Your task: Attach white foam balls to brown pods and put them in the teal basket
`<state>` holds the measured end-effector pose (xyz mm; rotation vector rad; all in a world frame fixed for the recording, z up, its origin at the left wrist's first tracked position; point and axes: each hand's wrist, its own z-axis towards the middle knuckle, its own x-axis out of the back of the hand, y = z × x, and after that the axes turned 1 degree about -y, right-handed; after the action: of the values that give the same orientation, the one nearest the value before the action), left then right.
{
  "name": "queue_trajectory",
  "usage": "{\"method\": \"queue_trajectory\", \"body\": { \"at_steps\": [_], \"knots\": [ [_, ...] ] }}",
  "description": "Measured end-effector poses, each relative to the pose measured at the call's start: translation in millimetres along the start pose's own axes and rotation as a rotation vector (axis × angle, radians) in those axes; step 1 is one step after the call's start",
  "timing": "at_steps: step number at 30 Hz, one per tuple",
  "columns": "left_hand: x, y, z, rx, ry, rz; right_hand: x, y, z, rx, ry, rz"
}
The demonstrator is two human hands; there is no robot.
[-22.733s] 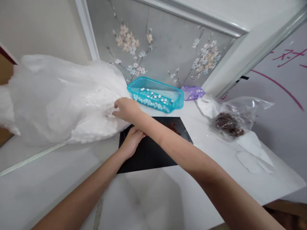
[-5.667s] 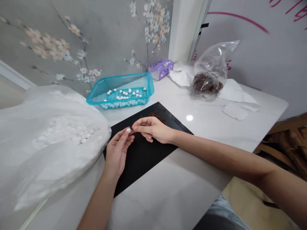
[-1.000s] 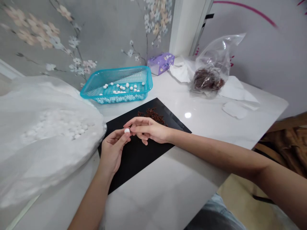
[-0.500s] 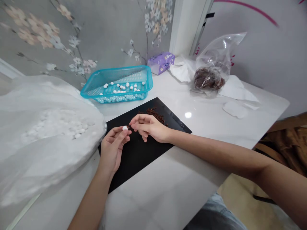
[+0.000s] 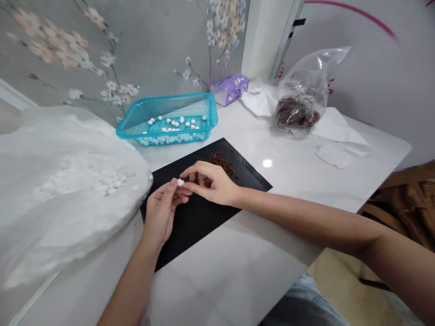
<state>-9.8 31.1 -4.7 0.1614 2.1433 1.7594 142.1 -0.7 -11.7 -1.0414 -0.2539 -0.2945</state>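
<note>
Left grip: the left hand (image 5: 161, 210) is pinching one small white ball (image 5: 180, 182) between thumb and fingers.
White ball: it is above the black board (image 5: 190, 231), between the two hands.
Handling: probably very light, and perhaps it rolls or slips easily; softness I cannot tell. Better to hold by its sides, with fingertips.
Right grip: the right hand (image 5: 214, 181) is curved, thumb and forefinger slightly apart near the ball; whether it grasps, I cannot tell.

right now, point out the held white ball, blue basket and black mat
held white ball (image 5: 180, 182), head view: visible middle
blue basket (image 5: 159, 107), head view: far inner wall
black mat (image 5: 190, 226), head view: bare near part
</note>
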Motion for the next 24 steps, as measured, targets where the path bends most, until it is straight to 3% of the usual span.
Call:
{"method": "queue_trajectory", "body": {
  "at_steps": [5, 13, 19, 24],
  "knots": [
    [-1.0, 1, -1, 0.001, -0.003, 0.017, 0, -3, -1, 0.004, 0.01, 0.004],
    [0.2, 1, -2, -0.007, -0.035, 0.069, -1, 1, -5, 0.166, 0.038, -0.096],
    [0.5, 3, 0, 0.033, -0.036, 0.012, 1, 1, -1, 0.169, -0.001, -0.171],
    [2.8, 6, 0, 0.105, -0.054, -0.088, 17, 12, 32, 0.145, 0.163, -0.272]
  ]
}}
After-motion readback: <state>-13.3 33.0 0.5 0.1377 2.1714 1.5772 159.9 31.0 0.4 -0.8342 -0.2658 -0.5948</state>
